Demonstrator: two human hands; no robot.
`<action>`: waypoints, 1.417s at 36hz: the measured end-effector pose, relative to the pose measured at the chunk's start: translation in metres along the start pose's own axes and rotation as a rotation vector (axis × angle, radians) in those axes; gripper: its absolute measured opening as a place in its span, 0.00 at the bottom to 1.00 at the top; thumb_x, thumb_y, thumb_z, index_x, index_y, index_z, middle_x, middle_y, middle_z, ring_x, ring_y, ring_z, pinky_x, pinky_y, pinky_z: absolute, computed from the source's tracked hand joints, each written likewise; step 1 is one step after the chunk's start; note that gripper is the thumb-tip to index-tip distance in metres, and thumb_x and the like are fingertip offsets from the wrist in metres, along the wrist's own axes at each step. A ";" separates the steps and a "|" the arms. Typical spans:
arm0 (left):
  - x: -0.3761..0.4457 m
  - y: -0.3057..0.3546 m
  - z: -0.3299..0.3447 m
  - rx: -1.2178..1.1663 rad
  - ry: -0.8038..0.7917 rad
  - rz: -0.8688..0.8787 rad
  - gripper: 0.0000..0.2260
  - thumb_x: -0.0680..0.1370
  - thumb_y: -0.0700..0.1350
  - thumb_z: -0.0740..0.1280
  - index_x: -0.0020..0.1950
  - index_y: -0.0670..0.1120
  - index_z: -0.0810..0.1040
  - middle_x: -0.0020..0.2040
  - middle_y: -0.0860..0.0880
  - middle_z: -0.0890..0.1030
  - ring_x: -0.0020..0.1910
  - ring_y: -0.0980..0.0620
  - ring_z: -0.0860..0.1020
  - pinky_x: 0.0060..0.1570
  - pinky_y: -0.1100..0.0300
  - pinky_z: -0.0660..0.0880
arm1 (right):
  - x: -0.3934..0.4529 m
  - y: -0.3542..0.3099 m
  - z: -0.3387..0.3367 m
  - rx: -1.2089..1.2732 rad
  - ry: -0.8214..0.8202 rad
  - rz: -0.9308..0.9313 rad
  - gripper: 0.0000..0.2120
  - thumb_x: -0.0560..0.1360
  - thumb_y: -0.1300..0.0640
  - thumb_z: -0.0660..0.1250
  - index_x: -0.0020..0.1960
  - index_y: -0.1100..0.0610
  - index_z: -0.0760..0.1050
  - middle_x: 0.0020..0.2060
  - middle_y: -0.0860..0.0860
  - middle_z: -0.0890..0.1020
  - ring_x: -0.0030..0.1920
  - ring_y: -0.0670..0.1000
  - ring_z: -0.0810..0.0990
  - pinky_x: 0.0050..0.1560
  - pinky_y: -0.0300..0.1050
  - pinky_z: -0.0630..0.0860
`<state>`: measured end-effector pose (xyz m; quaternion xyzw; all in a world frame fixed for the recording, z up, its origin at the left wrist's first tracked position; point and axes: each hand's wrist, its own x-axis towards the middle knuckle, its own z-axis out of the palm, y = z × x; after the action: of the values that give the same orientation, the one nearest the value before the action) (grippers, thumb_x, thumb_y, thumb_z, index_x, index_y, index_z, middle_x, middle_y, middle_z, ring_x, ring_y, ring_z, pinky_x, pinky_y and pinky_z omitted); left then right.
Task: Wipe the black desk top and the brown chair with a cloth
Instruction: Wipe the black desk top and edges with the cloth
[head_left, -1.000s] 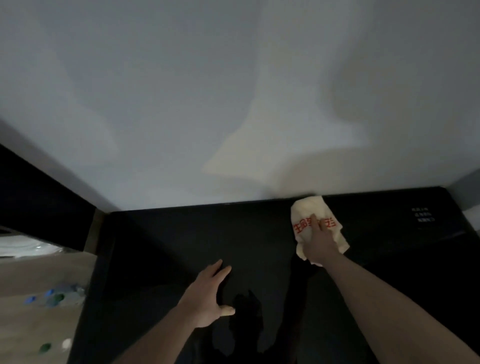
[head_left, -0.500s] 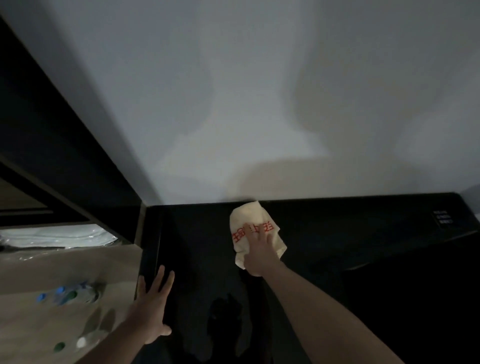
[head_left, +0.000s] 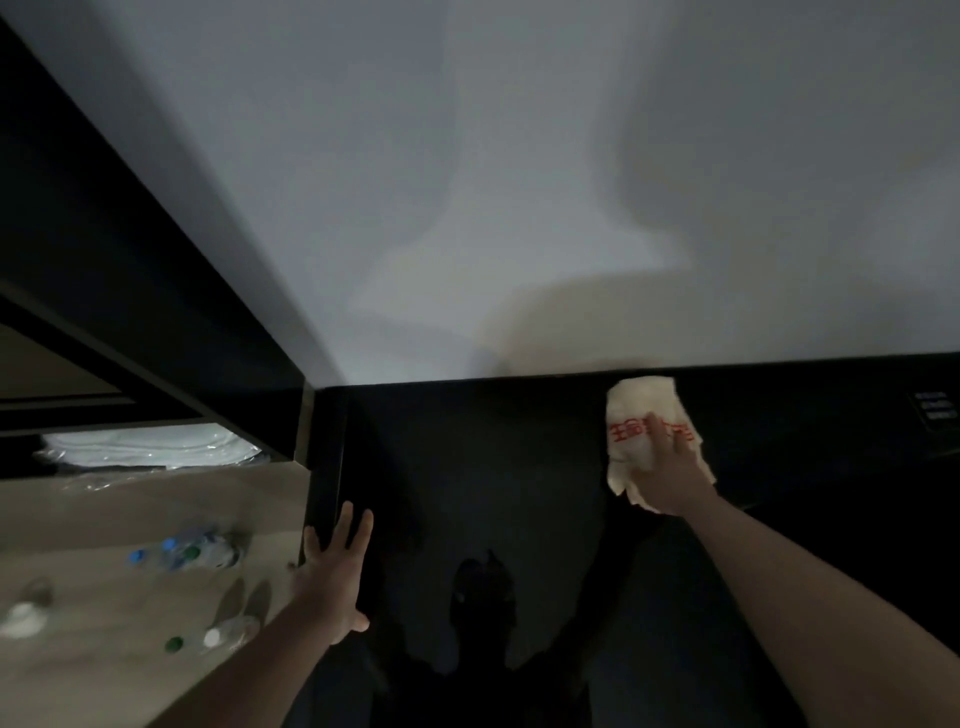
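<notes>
The black desk top (head_left: 467, 467) fills the lower middle and right and runs back to the wall. A cream cloth with red print (head_left: 631, 410) lies on it at the back right, close to the wall. My right hand (head_left: 670, 478) presses down on the cloth with its fingers spread flat over it. My left hand (head_left: 332, 582) rests flat at the desk's left edge, fingers straight, holding nothing. No brown chair is in view.
A pale wall (head_left: 467, 208) rises behind the desk. Left of the desk is a lower wooden surface (head_left: 104, 675) with several plastic bottles (head_left: 182, 553) and a plastic-wrapped white item (head_left: 150, 447). A dark cabinet (head_left: 104, 260) overhangs it. A small white-lettered panel (head_left: 935, 413) sits at the far right.
My right hand has slid the cloth to the right along the back of the desk. My left hand stays at the desk's left edge.
</notes>
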<state>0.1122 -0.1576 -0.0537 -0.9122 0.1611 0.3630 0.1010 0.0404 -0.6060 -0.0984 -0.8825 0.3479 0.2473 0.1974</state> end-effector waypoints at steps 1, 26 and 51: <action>0.000 -0.001 0.000 0.001 0.010 0.002 0.60 0.71 0.54 0.79 0.81 0.53 0.31 0.81 0.50 0.30 0.81 0.34 0.48 0.70 0.45 0.70 | -0.005 -0.007 -0.006 -0.003 0.035 0.012 0.43 0.78 0.41 0.61 0.83 0.49 0.39 0.82 0.57 0.45 0.81 0.62 0.44 0.79 0.60 0.47; 0.012 -0.028 0.009 -0.133 0.081 0.132 0.61 0.68 0.56 0.81 0.81 0.58 0.34 0.81 0.54 0.30 0.80 0.30 0.46 0.70 0.48 0.73 | -0.078 -0.290 0.066 0.124 -0.200 -0.278 0.43 0.79 0.52 0.66 0.82 0.44 0.40 0.82 0.54 0.40 0.80 0.63 0.39 0.79 0.59 0.45; 0.073 0.024 -0.061 -0.168 0.217 0.431 0.45 0.70 0.61 0.73 0.78 0.62 0.49 0.80 0.51 0.49 0.80 0.38 0.50 0.69 0.33 0.67 | -0.193 -0.074 0.026 0.058 -0.090 0.006 0.41 0.80 0.54 0.64 0.82 0.43 0.41 0.81 0.49 0.38 0.80 0.62 0.37 0.80 0.62 0.48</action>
<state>0.1918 -0.2146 -0.0624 -0.8956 0.3311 0.2882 -0.0728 -0.0376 -0.4425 0.0044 -0.8634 0.3482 0.2770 0.2377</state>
